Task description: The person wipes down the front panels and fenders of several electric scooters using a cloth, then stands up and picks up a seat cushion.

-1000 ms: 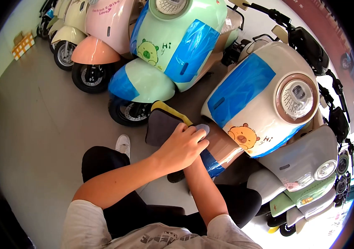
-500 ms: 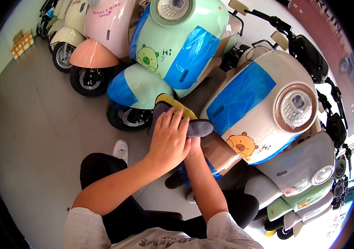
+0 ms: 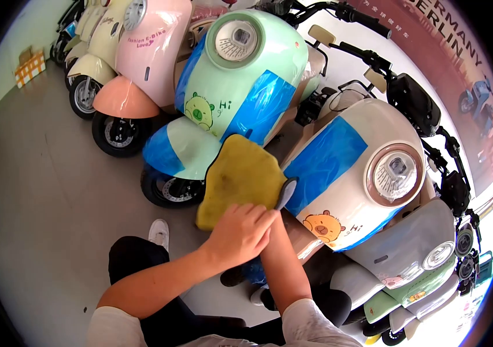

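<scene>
A two-sided cleaning cloth (image 3: 243,176), yellow on the face toward me with a dark edge and a grey fold (image 3: 286,192) at its right, is spread out in front of me. My left hand (image 3: 239,232) is closed on its lower edge, fingers curled over it near my right wrist. The cloth covers most of my right hand (image 3: 274,222); its fingers are hidden behind it. Beyond the cloth stands a mint-green scooter (image 3: 211,87) with blue film. To the right is a cream scooter (image 3: 347,168) with a bear sticker.
A pink scooter (image 3: 145,52) and cream ones line up at the left. A grey scooter (image 3: 411,240) and a green one (image 3: 431,277) stand at the right. Black handlebars (image 3: 368,55) jut out behind. An orange-and-white box (image 3: 30,68) sits by the wall on the grey floor (image 3: 44,191).
The cloth has opened from a bunched, mostly grey shape to a broad yellow face. My left hand has slid down to its lower edge. The view has tilted up slightly.
</scene>
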`<control>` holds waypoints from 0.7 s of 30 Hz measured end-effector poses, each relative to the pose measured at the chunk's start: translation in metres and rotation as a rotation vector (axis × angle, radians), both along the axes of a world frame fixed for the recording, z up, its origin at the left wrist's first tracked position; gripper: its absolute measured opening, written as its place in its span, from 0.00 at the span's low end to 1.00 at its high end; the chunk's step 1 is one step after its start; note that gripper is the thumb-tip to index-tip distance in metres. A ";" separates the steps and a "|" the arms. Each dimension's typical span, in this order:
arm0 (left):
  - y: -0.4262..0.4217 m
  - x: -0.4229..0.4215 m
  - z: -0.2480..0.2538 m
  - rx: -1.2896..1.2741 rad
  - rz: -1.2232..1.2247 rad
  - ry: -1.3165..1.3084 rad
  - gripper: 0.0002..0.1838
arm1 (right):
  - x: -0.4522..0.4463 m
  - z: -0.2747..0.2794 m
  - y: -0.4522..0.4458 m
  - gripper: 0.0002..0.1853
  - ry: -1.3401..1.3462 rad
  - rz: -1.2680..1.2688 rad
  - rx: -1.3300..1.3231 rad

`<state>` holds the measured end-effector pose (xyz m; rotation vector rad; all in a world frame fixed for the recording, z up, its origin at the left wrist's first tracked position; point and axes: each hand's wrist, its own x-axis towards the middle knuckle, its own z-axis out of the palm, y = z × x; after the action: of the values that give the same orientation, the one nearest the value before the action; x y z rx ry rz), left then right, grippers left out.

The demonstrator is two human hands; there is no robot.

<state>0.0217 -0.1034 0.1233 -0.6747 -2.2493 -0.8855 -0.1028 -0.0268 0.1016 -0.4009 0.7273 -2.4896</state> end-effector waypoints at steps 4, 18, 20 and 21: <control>-0.001 0.005 0.009 0.056 -0.017 0.015 0.19 | -0.053 0.067 0.003 0.30 0.217 -0.283 0.297; -0.028 -0.020 -0.009 0.191 0.086 -0.139 0.14 | -0.255 0.263 -0.111 0.47 1.541 -1.104 1.852; -0.025 -0.022 -0.014 0.176 0.056 -0.167 0.14 | -0.260 0.263 -0.115 0.47 1.504 -1.117 1.853; -0.024 -0.022 -0.015 0.164 0.053 -0.174 0.13 | -0.262 0.260 -0.113 0.46 1.531 -1.150 1.794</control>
<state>0.0001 -0.1271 0.1083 -0.4772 -2.3027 -1.1256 -0.3645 -0.1394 0.3620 -1.1515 3.7241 -0.3500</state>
